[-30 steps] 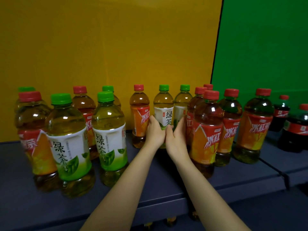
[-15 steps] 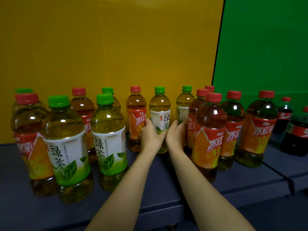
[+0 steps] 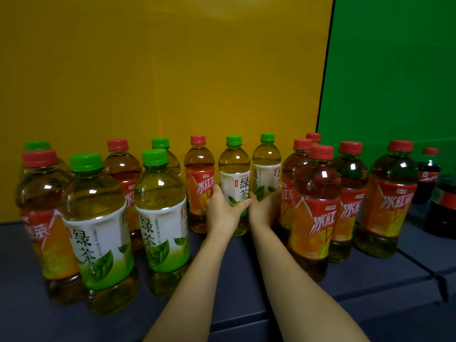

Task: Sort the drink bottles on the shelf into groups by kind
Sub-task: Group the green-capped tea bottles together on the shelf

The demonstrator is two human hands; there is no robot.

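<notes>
Hands, two, both yours, at the back row of the dark blue-grey shelf [image 3: 241,280].

Left hand [image 3: 222,211]: thumb across the front and fingers round the far side of a green-capped clear plastic green tea bottle with white-and-green label [image 3: 234,178]. It stands upright just beside a red-capped iced tea bottle with orange-red label [image 3: 199,178].

Right hand [image 3: 265,209]: curled round the lower half of a second green tea bottle [image 3: 267,169] of the same kind.

Change: half a second ago that second bottle stood farther right, close to the red-capped cluster [image 3: 317,193], with your right hand between the two. Now the pair stand close together.

Room: bare shelf runs from the front edge back to your hands, between the front green tea pair [image 3: 160,206] on the left and the red-capped cluster on the right. A seam [image 3: 419,264] splits the shelf at the right.

Hidden: base of the second bottle, behind your right hand. A far-left back bottle shows only its green cap [image 3: 37,145]. Dark cola bottles [image 3: 429,174] stand at the right edge, one cut off, labels unreadable.
</notes>
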